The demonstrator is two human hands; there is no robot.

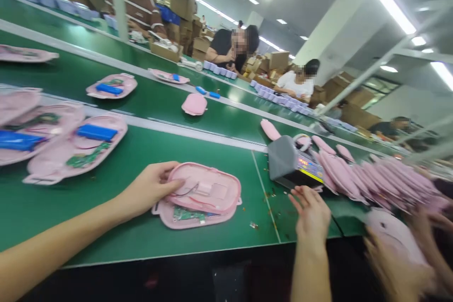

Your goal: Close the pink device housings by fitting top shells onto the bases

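My left hand point(157, 186) pinches the left end of a pink shell half point(226, 188), thumb inside its rim. Thin wires and a pale rectangular part lie in that half. It rests over a second pink shell point(166, 214) that holds a green circuit board point(187, 214). My right hand point(309, 207) is raised near the table's front edge, just below a grey device point(286, 160) with a lit display. Its fingers are curled with thumb and fingertips close together; what they hold, if anything, is too small to make out.
Open pink shells point(120, 127) with blue batteries and boards lie at the left. More parts sit on the green conveyor point(152, 104). Stacked pink shells point(382, 179) stand right of the device. A co-worker's hands point(392, 264) hold a shell at lower right. People work across the line.
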